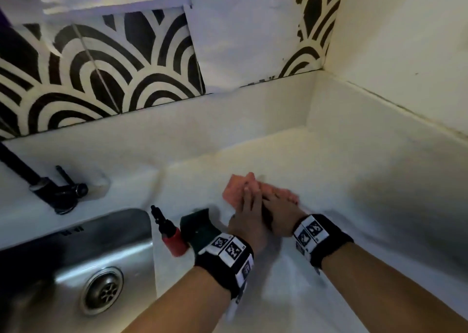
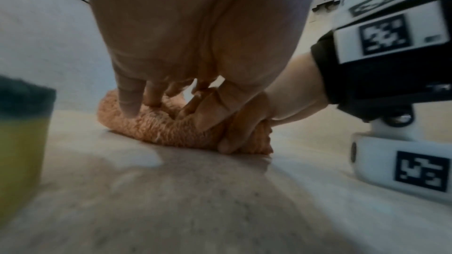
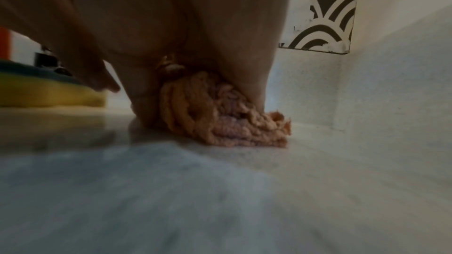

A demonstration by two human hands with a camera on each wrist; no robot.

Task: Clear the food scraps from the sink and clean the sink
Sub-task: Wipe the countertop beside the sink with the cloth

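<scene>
An orange cloth lies bunched on the white counter to the right of the steel sink. My left hand presses down on the cloth with its fingers fairly straight. Beside it, my right hand grips the cloth's right end, fingers curled round the bunched folds. In the left wrist view the cloth is flat against the counter under both hands. No food scraps show in the sink basin around the drain.
A green-and-yellow sponge and a red bottle with a black pump stand between the sink and my left wrist. The black tap is at the back left. Patterned tiles line the back wall; a side wall closes the right.
</scene>
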